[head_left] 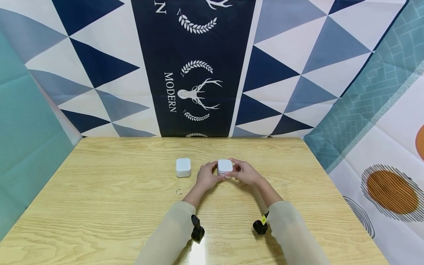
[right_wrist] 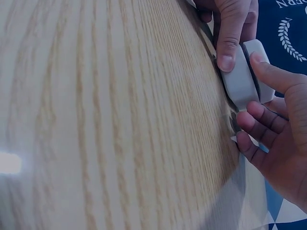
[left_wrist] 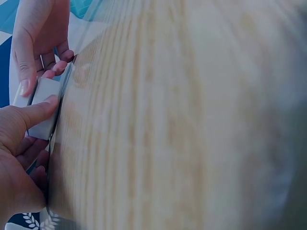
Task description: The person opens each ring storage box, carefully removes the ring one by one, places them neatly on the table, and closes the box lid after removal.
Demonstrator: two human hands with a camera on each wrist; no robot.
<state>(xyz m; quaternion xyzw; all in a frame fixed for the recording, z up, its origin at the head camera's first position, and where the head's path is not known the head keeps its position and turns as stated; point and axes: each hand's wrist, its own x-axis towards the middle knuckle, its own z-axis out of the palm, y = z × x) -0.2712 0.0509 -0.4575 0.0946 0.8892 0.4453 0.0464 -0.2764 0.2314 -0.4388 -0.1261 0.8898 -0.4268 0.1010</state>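
Note:
Both hands are on a small white box with rounded corners, standing on the wooden table. My left hand pinches its lower part, thumb on the near side. From the right, my right hand grips the lid, with the thumb on its near face and the other fingers partly curled. A dark line separates lid and lower part in both wrist views. The inside of the box is hidden. Left of the left hand stands a second white box, closed.
A small thin ring lies on the table in front of the second box. Behind the table's far edge hangs a patterned cloth. More cloth hangs along both sides. Each sleeve carries a black wrist camera.

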